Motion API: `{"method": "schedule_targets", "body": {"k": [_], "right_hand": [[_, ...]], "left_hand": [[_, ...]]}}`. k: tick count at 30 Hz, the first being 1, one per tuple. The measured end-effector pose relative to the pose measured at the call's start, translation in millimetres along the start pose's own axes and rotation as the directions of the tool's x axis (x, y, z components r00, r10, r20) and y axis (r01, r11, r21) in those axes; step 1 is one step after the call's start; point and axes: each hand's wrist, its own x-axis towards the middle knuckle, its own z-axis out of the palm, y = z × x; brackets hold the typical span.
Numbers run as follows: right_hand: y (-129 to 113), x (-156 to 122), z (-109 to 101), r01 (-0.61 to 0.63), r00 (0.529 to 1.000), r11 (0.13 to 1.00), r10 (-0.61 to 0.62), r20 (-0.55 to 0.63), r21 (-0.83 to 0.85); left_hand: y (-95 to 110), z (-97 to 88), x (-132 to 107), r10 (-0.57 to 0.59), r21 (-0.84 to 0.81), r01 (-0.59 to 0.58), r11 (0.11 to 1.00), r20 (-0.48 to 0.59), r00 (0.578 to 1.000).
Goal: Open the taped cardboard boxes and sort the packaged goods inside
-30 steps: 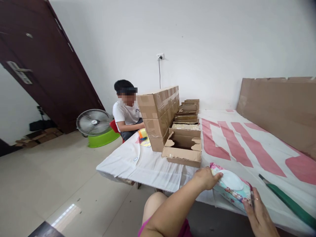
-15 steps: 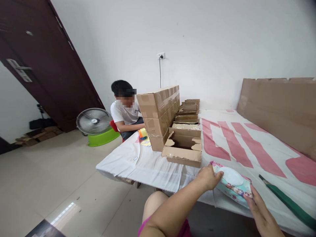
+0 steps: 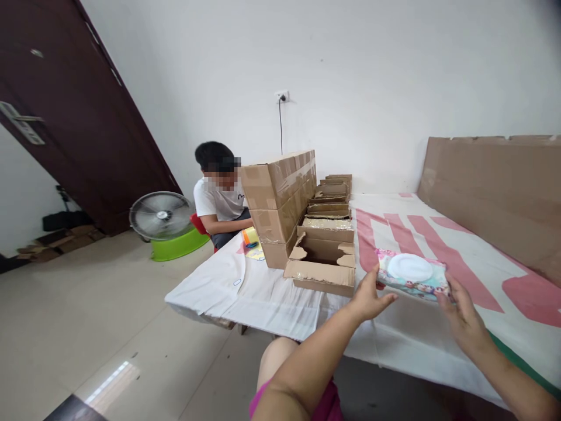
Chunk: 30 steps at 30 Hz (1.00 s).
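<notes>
A flat soft pack of wet wipes (image 3: 412,275), printed in pink and pale blue with a white oval lid on top, hangs level above the table. My left hand (image 3: 370,297) grips its left end and my right hand (image 3: 460,310) grips its right end. Just left of the pack an empty open cardboard box (image 3: 322,263) lies on the white and pink cloth (image 3: 407,245). Behind it runs a row of more open boxes (image 3: 331,202).
Taped cardboard boxes (image 3: 278,202) are stacked at the table's left. Behind them sits a person in a white shirt (image 3: 219,196). A fan (image 3: 160,215) and a green basin (image 3: 177,247) stand on the floor by a dark door (image 3: 83,128). A cardboard sheet (image 3: 495,193) leans on the right.
Both hands have lifted the wipes pack up from near the table's front edge and carried it forward, levelling it. The green stick at the right is now mostly hidden behind my right arm.
</notes>
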Motion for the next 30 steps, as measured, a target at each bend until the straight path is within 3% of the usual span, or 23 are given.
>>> {"method": "schedule_targets", "body": {"k": [5, 9, 14, 18, 21, 23, 26, 30], "right_hand": [[6.1, 28.0, 10.2, 0.096, 0.995, 0.995, -0.096, 0.030, 0.013], [6.4, 35.2, 16.7, 0.114, 0.993, 0.993, -0.114, 0.035, 0.004], [5.7, 34.7, 16.8, 0.110, 0.993, 0.994, -0.110, -0.032, 0.004], [14.6, 21.0, 15.9, 0.077, 0.985, 0.997, -0.072, -0.154, 0.026], [25.6, -1.7, 18.3, -0.018, 0.981, 1.000, 0.021, -0.192, 0.018], [34.7, -21.4, 22.1, -0.040, 0.992, 0.999, 0.038, -0.118, -0.020], [46.8, -50.4, 29.7, 0.122, 0.992, 0.981, -0.127, -0.020, -0.152], [50.6, -71.3, 36.7, 0.372, 0.916, 0.864, -0.401, -0.017, -0.339]], "left_hand": [[-23.7, 3.0, 9.6, 0.028, -0.186, -0.019, 0.982, 0.047, 0.999], [-32.4, 1.9, 11.7, 0.047, -0.208, -0.034, 0.978, 0.055, 0.997], [-33.4, 1.5, 9.0, 0.033, -0.131, -0.023, 0.991, 0.068, 0.997], [-18.9, 1.5, -1.0, 0.017, -0.065, -0.012, 0.998, 0.077, 0.997], [-0.1, -1.5, -10.2, -0.043, 0.116, 0.036, 0.993, 0.058, 0.997], [10.8, -4.2, -14.7, -0.106, 0.313, 0.087, 0.946, 0.043, 0.993], [19.8, -6.8, -17.9, -0.201, 0.545, 0.142, 0.826, 0.050, 0.978], [19.0, -5.6, -18.3, -0.265, 0.620, 0.167, 0.766, 0.069, 0.962]]}}
